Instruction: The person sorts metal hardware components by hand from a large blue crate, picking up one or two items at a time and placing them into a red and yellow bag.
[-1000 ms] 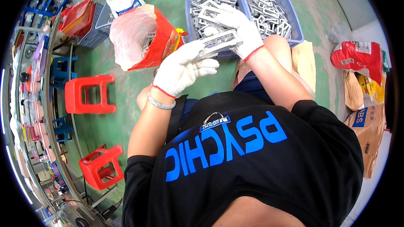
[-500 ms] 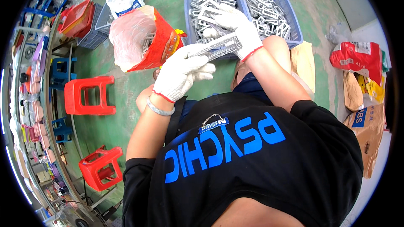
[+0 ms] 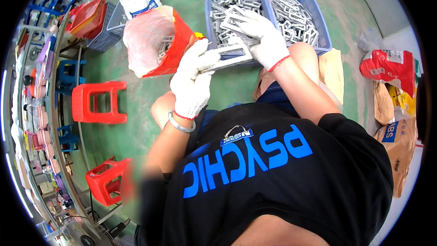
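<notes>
My left hand [image 3: 193,79], in a white knit glove, is closed on one end of a grey rectangular frame [image 3: 233,63] with an open middle. Its other end reaches across to my right hand [image 3: 271,43], gloved the same way. Between the right thumb and fingers are gripped more grey frames [image 3: 233,28]; how many is unclear as they overlap. Both hands are held up over my lap, in front of a blue plastic basket [image 3: 208,16] filled with loose frames of the same kind.
Beside that basket stands a second blue basket [image 3: 325,27] of frames. An open red sack [image 3: 181,34] with a clear liner holds some frames to the left. Red stools [image 3: 84,103] stand further left by a cluttered shelf. Bags [image 3: 387,70] lie at the right.
My left hand has turned more upright, with its thumb raised. The frame it grips has tilted, showing its open middle more plainly. The right hand still grips its frames.
</notes>
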Available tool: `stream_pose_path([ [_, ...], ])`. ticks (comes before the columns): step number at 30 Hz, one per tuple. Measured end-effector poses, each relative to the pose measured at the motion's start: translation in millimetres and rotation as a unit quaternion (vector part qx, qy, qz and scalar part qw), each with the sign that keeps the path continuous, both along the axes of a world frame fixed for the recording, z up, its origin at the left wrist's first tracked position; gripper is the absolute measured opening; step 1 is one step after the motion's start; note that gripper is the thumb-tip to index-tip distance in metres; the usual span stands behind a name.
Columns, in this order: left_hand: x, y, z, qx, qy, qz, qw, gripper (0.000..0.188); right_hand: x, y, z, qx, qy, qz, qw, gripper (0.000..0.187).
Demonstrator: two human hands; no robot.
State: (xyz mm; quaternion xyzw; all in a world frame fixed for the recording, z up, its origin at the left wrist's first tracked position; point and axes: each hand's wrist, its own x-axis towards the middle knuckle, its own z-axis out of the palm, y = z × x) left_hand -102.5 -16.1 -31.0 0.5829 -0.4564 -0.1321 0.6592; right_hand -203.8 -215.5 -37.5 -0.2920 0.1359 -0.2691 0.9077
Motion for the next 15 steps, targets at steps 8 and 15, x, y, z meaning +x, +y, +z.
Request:
stream_pose_path([
  [8, 134.2, 12.7, -13.2, 0.035, -0.075, 0.236, 0.968, 0.026, -5.4, -3.1, -0.5, 0.012, -0.068, 0.044, 0.997, 0.042],
  [15, 125.6, -18.3, 9.8, 0.295, -0.047, 0.125, 0.946, 0.08, -6.7, 0.9, 10.5, 0.001, -0.111, 0.106, 0.988, 0.051],
])
